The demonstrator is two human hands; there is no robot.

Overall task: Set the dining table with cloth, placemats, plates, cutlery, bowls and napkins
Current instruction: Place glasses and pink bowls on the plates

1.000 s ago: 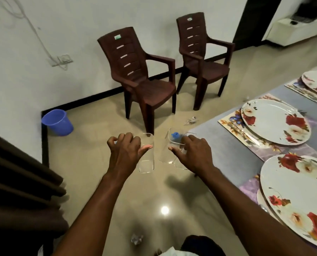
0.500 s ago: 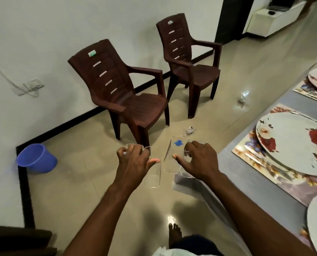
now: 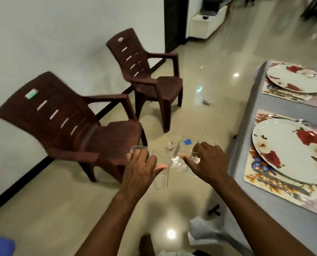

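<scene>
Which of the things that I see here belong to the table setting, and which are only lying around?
Belong to the job:
left hand holding clear glasses
right hand holding glasses, one with a blue mark
grey tablecloth
floral placemats
flowered plates
cutlery

Only lying around:
two brown chairs
crumpled foil on the floor

Two floral plates on placemats atop grey cloth

Both arms extended forward, left hand and right hand with fingers curled, gripping
</scene>
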